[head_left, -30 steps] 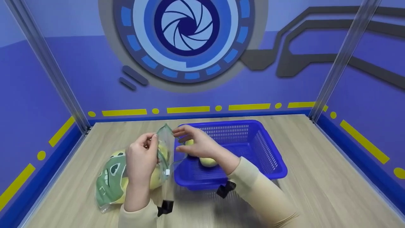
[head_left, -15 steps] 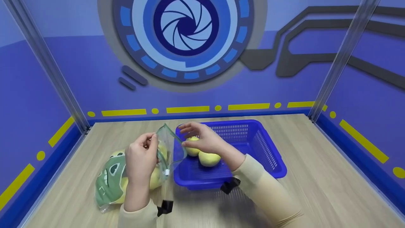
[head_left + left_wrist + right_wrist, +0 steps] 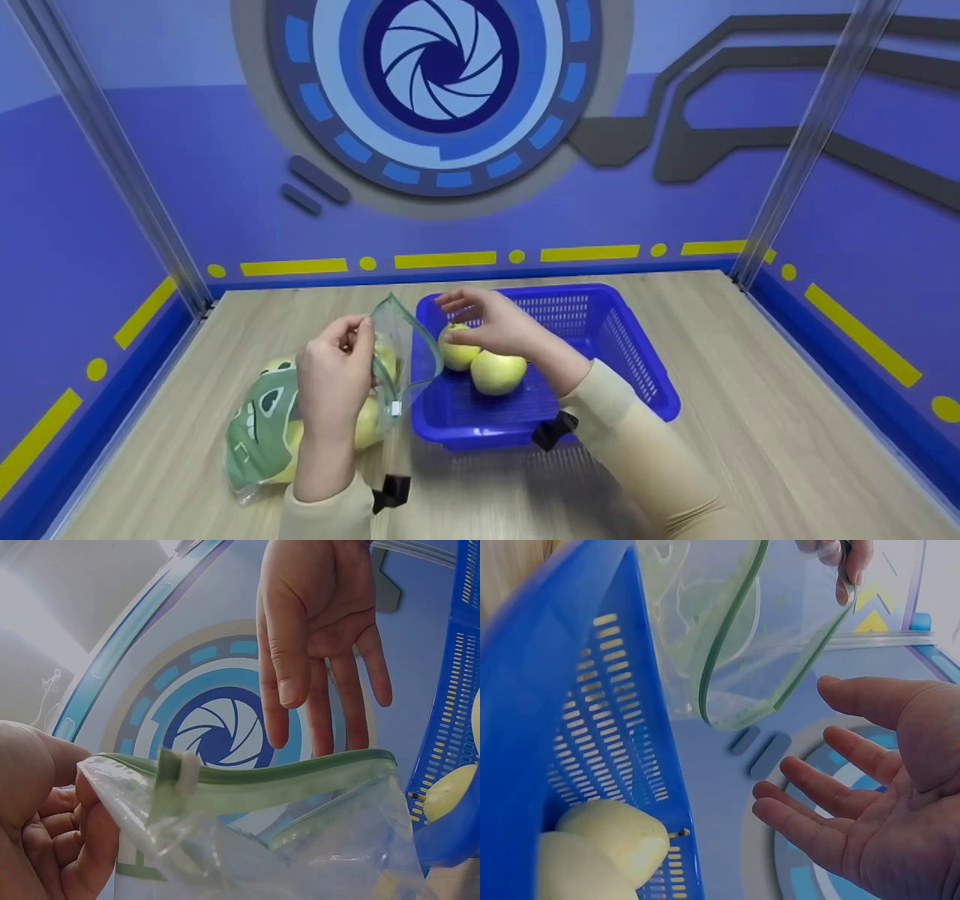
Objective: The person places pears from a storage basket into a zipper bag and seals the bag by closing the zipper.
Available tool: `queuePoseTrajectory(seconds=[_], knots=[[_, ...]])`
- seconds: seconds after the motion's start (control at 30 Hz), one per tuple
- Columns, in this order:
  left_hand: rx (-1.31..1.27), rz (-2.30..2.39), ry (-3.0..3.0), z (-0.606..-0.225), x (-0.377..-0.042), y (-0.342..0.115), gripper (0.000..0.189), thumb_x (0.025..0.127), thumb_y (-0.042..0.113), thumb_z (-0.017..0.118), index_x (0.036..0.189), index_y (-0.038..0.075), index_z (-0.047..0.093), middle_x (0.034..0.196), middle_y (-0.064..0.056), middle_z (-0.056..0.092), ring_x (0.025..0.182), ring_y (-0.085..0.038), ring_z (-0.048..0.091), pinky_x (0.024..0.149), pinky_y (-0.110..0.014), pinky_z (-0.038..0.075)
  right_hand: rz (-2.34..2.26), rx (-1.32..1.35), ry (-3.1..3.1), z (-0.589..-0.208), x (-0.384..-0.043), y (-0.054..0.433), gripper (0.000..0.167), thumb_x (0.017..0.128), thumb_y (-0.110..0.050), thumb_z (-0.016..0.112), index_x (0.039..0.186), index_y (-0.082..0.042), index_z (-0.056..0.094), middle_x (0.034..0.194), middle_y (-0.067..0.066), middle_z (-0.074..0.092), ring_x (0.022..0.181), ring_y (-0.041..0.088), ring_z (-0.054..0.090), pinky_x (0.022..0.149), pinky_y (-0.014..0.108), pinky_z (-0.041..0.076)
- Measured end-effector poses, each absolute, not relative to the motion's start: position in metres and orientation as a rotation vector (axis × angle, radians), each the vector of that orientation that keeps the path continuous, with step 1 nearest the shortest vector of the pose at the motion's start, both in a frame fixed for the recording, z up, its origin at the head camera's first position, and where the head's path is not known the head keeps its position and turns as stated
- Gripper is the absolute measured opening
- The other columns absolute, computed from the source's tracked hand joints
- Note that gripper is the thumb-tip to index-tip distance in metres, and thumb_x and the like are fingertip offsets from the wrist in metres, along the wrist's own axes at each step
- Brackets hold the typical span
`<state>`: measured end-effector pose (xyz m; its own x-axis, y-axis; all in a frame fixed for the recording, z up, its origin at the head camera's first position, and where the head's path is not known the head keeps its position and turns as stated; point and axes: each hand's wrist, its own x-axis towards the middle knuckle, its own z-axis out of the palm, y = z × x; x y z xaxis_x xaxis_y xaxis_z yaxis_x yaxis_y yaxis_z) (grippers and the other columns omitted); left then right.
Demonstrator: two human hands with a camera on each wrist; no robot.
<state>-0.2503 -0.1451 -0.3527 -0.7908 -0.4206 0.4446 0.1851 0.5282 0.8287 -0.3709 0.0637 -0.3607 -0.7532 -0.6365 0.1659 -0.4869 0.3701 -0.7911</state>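
Observation:
My left hand (image 3: 337,367) pinches the edge of a clear zip bag (image 3: 330,847) with a green zipper strip and a white slider. The bag's mouth gapes toward the basket, and several yellow-green fruits show inside it. A green cartoon face (image 3: 259,427) is printed on its side. My right hand (image 3: 491,322) holds nothing and hovers over the left part of a blue basket (image 3: 547,439), fingers spread and slightly bent. Below it, two pale yellow-green pears (image 3: 498,373) lie side by side in the basket; in the right wrist view one pear (image 3: 619,840) shows its stem.
The bag rests on a wood-grain table (image 3: 750,420), left of the basket. Blue printed walls (image 3: 465,225) enclose the back and both sides, with metal posts (image 3: 817,135) at the corners. Black camera mounts (image 3: 555,430) sit on both wrists.
My right hand has moved right, away from the bag's mouth, uncovering the two pears in the basket. My left hand and the bag stay in place.

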Motion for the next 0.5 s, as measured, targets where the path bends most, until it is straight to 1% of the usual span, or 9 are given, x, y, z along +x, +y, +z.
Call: queuePoseTrajectory(seconds=[0.1,0.23,0.37,0.5], knots=[[0.192,-1.265,-2.152,-0.352,-0.25,-0.145,0.019,0.1,0.014,0.063,0.104,0.001,0.077,0.067,-0.007,0.06,0.041,-0.009,0.051,0.042,-0.02,0.043,-1.331,-1.009,2.454,-0.361,-0.374,0.066,0.049,0.093,-0.015,0.074,0.14,-0.01,0.059,0.141,0.014,0.063,0.131,0.04,0.061,0.108,0.051,0.051],[0.19,-1.263,-2.156,-0.352,-0.249,-0.145,0.019,0.101,0.014,0.064,0.104,0.001,0.077,0.067,-0.007,0.061,0.041,-0.009,0.051,0.042,-0.02,0.043,-1.3,-1.002,2.465,-0.361,-0.379,0.07,0.049,0.093,-0.014,0.074,0.14,-0.008,0.058,0.143,0.018,0.061,0.132,0.043,0.059,0.109,0.054,0.05],[0.192,-1.271,-2.156,-0.352,-0.249,-0.145,0.019,0.101,0.014,0.064,0.104,0.002,0.077,0.068,-0.007,0.061,0.041,-0.009,0.051,0.042,-0.02,0.044,-1.251,-1.004,2.484,-0.362,-0.386,0.075,0.048,0.093,-0.014,0.074,0.138,-0.007,0.059,0.144,0.02,0.06,0.131,0.044,0.06,0.11,0.052,0.05],[0.192,-1.283,-2.156,-0.351,-0.249,-0.145,0.019,0.101,0.014,0.063,0.104,0.002,0.077,0.068,-0.007,0.061,0.041,-0.01,0.051,0.042,-0.02,0.044,-1.202,-1.005,2.496,-0.363,-0.394,0.079,0.046,0.092,-0.013,0.074,0.136,-0.007,0.061,0.143,0.017,0.062,0.13,0.042,0.06,0.111,0.049,0.05]])
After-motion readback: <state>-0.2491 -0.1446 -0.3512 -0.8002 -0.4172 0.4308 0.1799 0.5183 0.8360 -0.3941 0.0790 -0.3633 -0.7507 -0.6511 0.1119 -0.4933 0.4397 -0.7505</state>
